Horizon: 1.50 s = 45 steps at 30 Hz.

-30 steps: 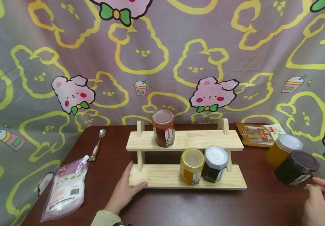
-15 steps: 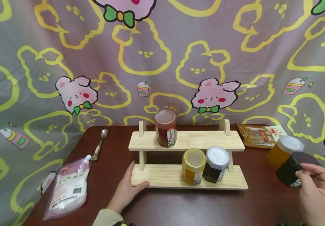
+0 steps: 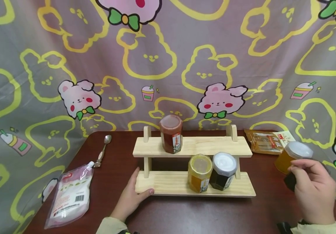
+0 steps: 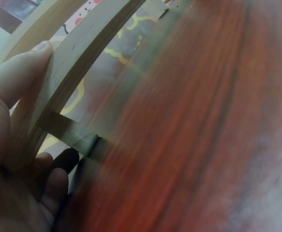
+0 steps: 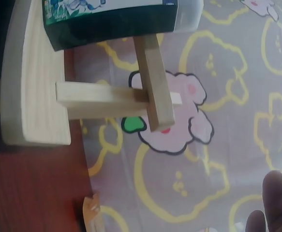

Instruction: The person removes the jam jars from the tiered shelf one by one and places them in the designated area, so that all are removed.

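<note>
My left hand grips the left end of the lower board of a two-tier wooden shelf, with the thumb over its front edge. On the upper board stands a reddish-brown jar. A yellow jar and a dark jar with a white lid stand side by side on the lower board. At the right, my right hand has loosely bent fingers in front of a dark-lidded jar and hides most of it; no grip on it shows. An amber jar stands just behind.
A brown snack packet lies at the table's back right. On the left lie a spoon and a white-and-pink spouted pouch. A patterned curtain hangs behind the brown table.
My right hand has moved left and slightly up, across the front of the dark-lidded jar, which stays in place. My left hand keeps its grip on the shelf.
</note>
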### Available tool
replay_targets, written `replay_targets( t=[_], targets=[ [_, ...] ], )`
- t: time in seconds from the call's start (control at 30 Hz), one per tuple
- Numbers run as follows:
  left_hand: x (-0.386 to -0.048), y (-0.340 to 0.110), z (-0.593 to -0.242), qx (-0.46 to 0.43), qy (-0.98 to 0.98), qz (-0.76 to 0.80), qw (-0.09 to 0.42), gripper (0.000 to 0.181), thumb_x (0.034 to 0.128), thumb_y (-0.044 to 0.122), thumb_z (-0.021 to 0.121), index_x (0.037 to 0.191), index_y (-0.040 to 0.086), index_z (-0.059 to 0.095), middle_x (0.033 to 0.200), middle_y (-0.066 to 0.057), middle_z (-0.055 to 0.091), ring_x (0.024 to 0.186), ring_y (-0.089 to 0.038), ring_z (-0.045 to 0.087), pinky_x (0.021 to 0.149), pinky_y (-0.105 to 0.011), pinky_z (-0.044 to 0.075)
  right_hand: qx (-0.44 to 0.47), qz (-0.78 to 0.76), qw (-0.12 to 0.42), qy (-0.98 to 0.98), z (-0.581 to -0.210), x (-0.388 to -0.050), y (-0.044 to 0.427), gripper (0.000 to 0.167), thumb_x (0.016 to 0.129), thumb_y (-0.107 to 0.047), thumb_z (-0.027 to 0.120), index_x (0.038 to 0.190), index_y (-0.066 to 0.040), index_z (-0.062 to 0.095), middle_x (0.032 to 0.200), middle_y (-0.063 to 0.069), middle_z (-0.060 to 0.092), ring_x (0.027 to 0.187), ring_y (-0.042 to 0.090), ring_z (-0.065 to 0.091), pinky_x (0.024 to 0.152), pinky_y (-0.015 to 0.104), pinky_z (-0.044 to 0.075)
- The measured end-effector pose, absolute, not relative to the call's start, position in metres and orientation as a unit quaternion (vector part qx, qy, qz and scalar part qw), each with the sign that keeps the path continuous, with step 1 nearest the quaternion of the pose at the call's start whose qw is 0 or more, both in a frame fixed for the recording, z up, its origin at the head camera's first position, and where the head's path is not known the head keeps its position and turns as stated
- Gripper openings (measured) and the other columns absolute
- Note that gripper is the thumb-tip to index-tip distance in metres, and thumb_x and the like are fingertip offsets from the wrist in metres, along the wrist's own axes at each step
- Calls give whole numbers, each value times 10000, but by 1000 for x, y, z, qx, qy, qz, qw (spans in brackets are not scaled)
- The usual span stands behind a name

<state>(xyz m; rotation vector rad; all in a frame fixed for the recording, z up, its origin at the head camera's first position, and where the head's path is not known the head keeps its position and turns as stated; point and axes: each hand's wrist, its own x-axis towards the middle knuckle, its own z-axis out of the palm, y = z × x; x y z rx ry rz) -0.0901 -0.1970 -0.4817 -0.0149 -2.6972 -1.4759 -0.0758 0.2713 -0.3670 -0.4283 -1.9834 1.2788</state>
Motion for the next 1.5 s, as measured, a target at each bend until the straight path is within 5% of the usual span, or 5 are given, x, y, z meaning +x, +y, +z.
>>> replay_targets(
  t=[0.2,0.5,0.73,1.3,1.5],
  targets=[
    [-90,-197,-484,-7,-874,-484,38,1065,788,391,860,1580,47,237,1581,-248,317,1423,-424,342,1127,-615,287,-142,507,347,-776,-360,-78,265,95,972,-5,575,946,-29,663,777,-134,651,745,26,598,639,85,443],
    [-90,-197,-483,-10,-876,-481,37,1067,789,391,859,1581,49,232,1581,-254,313,1423,-430,339,1127,-615,288,-40,532,299,-791,-351,-81,255,307,984,18,584,1282,-46,553,1019,-88,669,950,29,632,769,71,469],
    [-90,-198,-483,-10,-877,-479,38,1063,793,400,854,1582,53,232,1588,-247,306,1428,-428,331,1132,-615,280,30,530,281,-799,-349,-85,245,347,962,43,607,1275,-104,576,1101,-110,662,1027,28,612,842,83,450],
    [-90,-198,-484,-10,-872,-488,37,1072,789,393,859,1582,47,226,1585,-255,305,1430,-428,327,1134,-616,275,111,499,208,-834,-331,-94,205,342,975,-70,650,1309,-24,592,1185,-41,626,1006,44,603,827,87,473],
    [-90,-198,-483,-7,-872,-488,33,1075,788,400,859,1584,53,226,1590,-249,298,1435,-427,319,1135,-616,273,107,542,155,-819,-325,-95,189,352,1002,-138,625,1338,-50,569,1241,-3,593,1049,105,589,729,237,578]
  ],
)
